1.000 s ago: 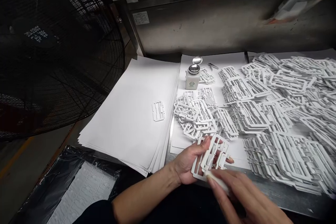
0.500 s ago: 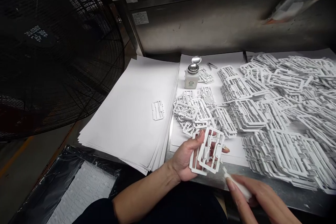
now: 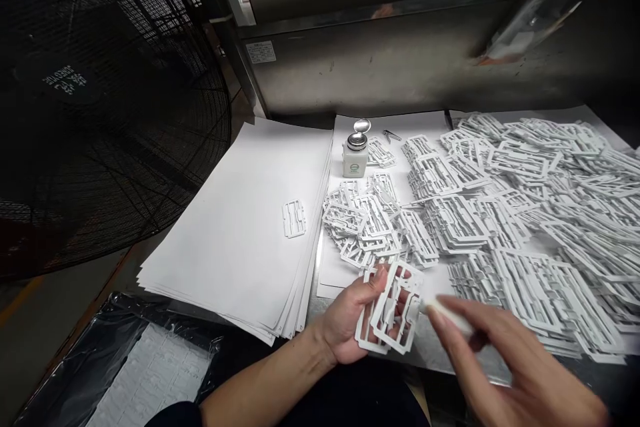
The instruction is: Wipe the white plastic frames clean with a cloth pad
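Now left hand (image 3: pixel 350 320) grips two white frames (image 3: pixel 393 307); right hand (image 3: pixel 505 367) one swab (image 3: pixel 447 313).

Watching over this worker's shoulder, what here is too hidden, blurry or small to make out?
Head view, the only one:
- The white stick in the right hand: motion blur hides what it is.
- Label on the small bottle: too small to read.
- Left hand: palm hidden behind the white plastic frames in its grip.
- Parts pile: cut off by the right edge.
- Black fan: cut off at left.
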The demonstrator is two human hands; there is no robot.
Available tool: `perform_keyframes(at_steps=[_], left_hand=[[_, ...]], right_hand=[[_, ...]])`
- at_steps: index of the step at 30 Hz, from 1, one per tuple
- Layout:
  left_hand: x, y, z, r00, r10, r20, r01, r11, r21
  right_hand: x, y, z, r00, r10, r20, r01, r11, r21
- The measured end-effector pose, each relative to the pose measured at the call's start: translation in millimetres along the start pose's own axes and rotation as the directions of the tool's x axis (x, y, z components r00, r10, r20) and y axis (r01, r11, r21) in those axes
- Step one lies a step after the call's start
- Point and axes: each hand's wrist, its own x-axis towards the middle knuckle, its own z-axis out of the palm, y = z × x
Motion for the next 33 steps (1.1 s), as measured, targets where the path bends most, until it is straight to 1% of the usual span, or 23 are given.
perform_keyframes(at_steps=[2, 4, 5, 6, 8, 10, 12, 13, 16, 18, 21, 24, 26, 29, 31, 33], left_hand=[[-0.7, -3.0, 0.3, 1.0, 0.024, -0.004, -0.024, 0.999, 0.039], [-1.6, -4.7, -0.1, 0.998, 0.05, 0.028, -0.052, 0.994, 0.094], [-2.0, -4.9, -0.6, 0.997, 0.066, 0.045, -0.071, 0.991, 0.112], [-2.4, -4.7, -1.3, 0.995, 0.077, 0.06, -0.084, 0.988, 0.127], [-3.0, -3.2, -2.9, 0.994, 0.065, 0.084, -0.077, 0.986, 0.15], [-2.7, -1.5, -3.9, 0.995, 0.03, 0.093, -0.046, 0.984, 0.174], [-1.7, -0.8, -3.8, 0.995, -0.002, 0.095, -0.016, 0.984, 0.178], [-1.0, -1.0, -3.3, 0.996, -0.003, 0.091, -0.012, 0.985, 0.171], [0.5, -2.3, -1.8, 0.999, 0.009, 0.043, -0.015, 0.991, 0.135], [0.6, -2.6, -1.6, 0.999, 0.024, 0.021, -0.027, 0.992, 0.126], [0.1, -1.1, -2.8, 0.998, 0.024, 0.055, -0.031, 0.989, 0.148], [0.4, 0.4, -3.7, 0.997, -0.027, 0.068, 0.014, 0.983, 0.182], [1.4, -0.1, -3.3, 0.998, -0.034, 0.057, 0.023, 0.983, 0.181], [2.7, -2.5, -1.4, 0.999, -0.02, 0.025, 0.016, 0.988, 0.155], [2.7, -4.3, -0.4, 1.0, -0.019, 0.009, 0.017, 0.99, 0.142], [2.3, -5.3, 0.0, 1.0, -0.012, 0.005, 0.012, 0.991, 0.137]], right_hand=[[16.9, 6.8, 1.1, 0.998, -0.057, 0.014, 0.057, 0.998, -0.006], [28.4, 14.6, 3.5, 0.99, -0.118, 0.072, 0.117, 0.993, 0.02], [31.4, 18.8, 4.2, 0.986, -0.128, 0.105, 0.126, 0.992, 0.027], [32.6, 23.0, 4.0, 0.983, -0.123, 0.133, 0.121, 0.992, 0.019], [31.3, 30.7, 1.0, 0.985, -0.076, 0.154, 0.084, 0.995, -0.046], [28.6, 34.8, -3.5, 0.991, -0.034, 0.13, 0.05, 0.991, -0.126], [27.7, 33.9, -5.4, 0.995, -0.023, 0.097, 0.038, 0.987, -0.155], [28.3, 31.8, -4.7, 0.995, -0.026, 0.093, 0.038, 0.991, -0.128], [32.1, 25.3, 1.4, 0.987, -0.084, 0.141, 0.083, 0.996, 0.01], [32.9, 25.3, 3.6, 0.977, -0.105, 0.186, 0.097, 0.994, 0.052], [29.0, 32.6, -1.3, 0.975, -0.077, 0.208, 0.079, 0.997, -0.002], [24.0, 37.8, -8.4, 0.985, -0.05, 0.164, 0.06, 0.997, -0.058], [23.5, 35.8, -8.1, 0.988, -0.037, 0.151, 0.042, 0.999, -0.029], [28.5, 28.0, -0.1, 0.985, -0.046, 0.166, 0.036, 0.997, 0.063], [32.8, 24.7, 5.0, 0.981, -0.092, 0.169, 0.077, 0.993, 0.093], [34.7, 25.9, 5.7, 0.975, -0.129, 0.182, 0.115, 0.99, 0.087]])
